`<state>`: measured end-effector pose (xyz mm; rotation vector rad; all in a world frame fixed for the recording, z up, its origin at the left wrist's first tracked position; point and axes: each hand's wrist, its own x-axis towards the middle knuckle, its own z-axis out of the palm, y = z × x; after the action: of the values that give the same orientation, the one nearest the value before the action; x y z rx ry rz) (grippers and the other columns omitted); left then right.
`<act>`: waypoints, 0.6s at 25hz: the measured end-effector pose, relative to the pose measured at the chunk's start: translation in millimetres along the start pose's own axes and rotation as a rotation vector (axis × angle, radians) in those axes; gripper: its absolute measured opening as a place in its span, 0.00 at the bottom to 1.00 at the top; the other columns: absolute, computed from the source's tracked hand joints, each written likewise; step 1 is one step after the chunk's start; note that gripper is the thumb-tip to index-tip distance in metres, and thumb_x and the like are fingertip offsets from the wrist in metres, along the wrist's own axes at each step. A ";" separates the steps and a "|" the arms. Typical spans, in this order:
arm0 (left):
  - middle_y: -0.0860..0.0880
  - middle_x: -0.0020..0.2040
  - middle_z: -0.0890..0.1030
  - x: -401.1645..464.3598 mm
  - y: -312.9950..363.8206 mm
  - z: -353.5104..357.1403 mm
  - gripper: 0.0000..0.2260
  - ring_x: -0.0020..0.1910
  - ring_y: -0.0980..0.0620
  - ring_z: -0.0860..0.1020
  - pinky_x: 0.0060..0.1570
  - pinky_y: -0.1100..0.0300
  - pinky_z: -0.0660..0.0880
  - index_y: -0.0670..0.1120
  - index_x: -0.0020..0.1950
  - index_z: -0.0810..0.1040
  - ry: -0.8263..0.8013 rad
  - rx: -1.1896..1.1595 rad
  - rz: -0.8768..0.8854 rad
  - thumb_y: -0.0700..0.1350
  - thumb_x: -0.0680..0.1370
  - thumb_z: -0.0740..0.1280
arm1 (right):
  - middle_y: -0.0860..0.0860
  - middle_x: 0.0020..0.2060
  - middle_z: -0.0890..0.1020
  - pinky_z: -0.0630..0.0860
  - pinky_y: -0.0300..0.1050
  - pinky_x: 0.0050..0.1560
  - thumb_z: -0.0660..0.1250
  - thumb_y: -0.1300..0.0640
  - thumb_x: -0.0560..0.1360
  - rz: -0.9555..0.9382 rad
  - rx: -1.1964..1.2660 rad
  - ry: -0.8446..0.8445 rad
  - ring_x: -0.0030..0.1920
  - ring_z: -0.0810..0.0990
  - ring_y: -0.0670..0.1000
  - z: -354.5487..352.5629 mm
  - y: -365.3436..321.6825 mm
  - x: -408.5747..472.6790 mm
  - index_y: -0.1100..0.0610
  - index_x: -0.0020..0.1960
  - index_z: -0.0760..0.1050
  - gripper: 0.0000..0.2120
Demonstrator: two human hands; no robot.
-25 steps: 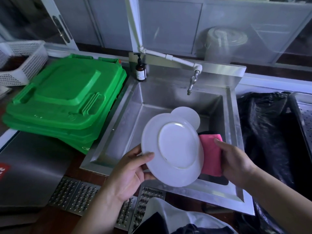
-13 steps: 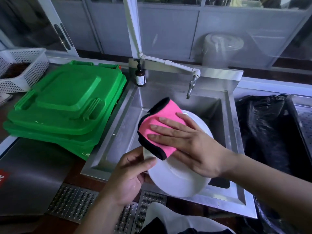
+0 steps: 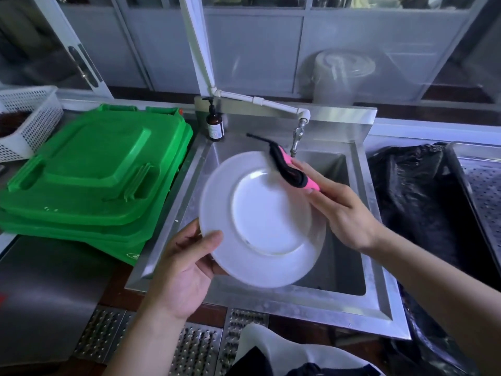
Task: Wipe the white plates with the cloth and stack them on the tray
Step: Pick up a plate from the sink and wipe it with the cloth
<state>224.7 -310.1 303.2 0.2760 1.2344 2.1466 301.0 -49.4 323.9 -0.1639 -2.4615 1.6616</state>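
Your left hand grips plate at its 7 o'clock rim, over sink, face tilted toward you. Your right hand pinches cloth, fingers clamped, touching rim at 1 o'clock. Next wipe likely runs toward 7 o'clock.

A steel sink is sitting under a white tap pipe. A brown pump bottle is standing at its back-left corner. Stacked green lids, a white perforated basket and a black bag are flanking it.
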 end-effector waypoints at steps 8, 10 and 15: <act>0.50 0.57 0.85 27.2 -7.0 7.1 0.17 0.54 0.52 0.83 0.42 0.55 0.83 0.54 0.57 0.86 0.062 -0.013 0.083 0.36 0.77 0.65 | 0.30 0.67 0.73 0.57 0.30 0.73 0.61 0.52 0.80 0.105 0.232 0.211 0.75 0.63 0.38 69.1 9.6 -70.1 0.40 0.70 0.71 0.20; 0.48 0.59 0.85 32.5 -8.0 7.9 0.17 0.55 0.49 0.83 0.44 0.53 0.83 0.53 0.60 0.85 0.047 0.018 0.097 0.36 0.78 0.65 | 0.33 0.50 0.82 0.66 0.33 0.67 0.61 0.53 0.82 0.137 0.236 0.131 0.64 0.77 0.46 80.8 3.1 -79.2 0.43 0.70 0.74 0.18; 0.48 0.61 0.84 39.9 -8.7 -0.3 0.18 0.58 0.47 0.82 0.48 0.51 0.82 0.55 0.63 0.83 -0.028 0.045 0.090 0.39 0.79 0.63 | 0.62 0.36 0.76 0.67 0.49 0.43 0.68 0.42 0.76 0.288 0.629 0.224 0.36 0.74 0.58 77.3 -25.8 -79.0 0.74 0.52 0.73 0.31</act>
<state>197.3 -282.5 290.6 0.3862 1.2773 2.1858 363.1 -143.9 313.5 -0.5973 -1.7160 2.2952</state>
